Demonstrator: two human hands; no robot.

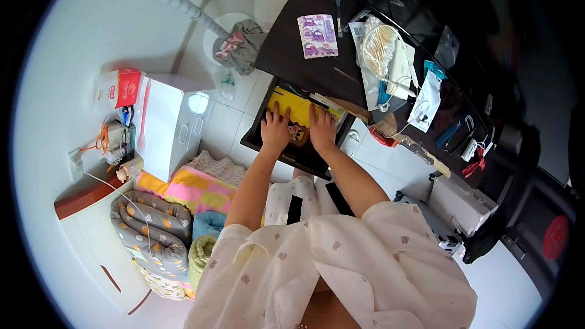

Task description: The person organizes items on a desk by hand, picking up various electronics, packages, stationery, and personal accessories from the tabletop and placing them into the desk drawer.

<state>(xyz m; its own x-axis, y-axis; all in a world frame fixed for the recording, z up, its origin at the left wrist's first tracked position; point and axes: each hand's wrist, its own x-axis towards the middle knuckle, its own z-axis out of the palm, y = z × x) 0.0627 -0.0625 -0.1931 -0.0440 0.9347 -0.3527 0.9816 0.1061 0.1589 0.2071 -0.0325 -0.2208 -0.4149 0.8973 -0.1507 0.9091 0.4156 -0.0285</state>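
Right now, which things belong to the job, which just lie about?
Job in hand:
dark open drawer
flat yellow item inside, under left hand and right hand

Lying about:
purple-and-white patterned notepad
slim translucent pen
white-tipped cotton swabs

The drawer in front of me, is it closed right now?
No, the drawer stands open, with the left hand and right hand at the yellow item inside.
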